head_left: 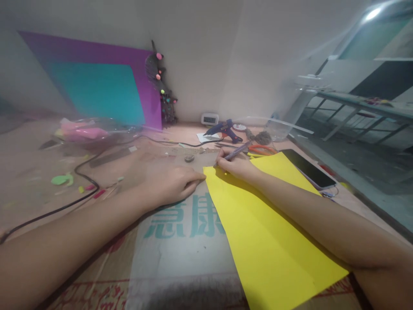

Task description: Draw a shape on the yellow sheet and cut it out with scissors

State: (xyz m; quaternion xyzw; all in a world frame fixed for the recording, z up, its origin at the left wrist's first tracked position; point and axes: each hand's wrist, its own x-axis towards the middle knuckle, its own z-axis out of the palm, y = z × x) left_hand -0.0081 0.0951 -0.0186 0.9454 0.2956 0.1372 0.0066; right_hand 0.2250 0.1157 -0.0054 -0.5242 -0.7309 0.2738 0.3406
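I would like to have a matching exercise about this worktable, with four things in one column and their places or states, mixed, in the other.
Things:
1. yellow sheet
2. pen
3. glue gun
4. phone

Places or states:
A. near the small white clock
B. black screen facing up
C. held in the right hand
D. partly beneath the right forearm

Right pairs: 1-D, 2-C, 3-A, 4-B

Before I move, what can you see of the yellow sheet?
The yellow sheet looks like plain, thin paper or card, four-cornered and lying flat, slanting from the far middle towards the near right. The right hand rests on its far end with a pen; the right forearm crosses it. The left fingertip is at its far-left corner.
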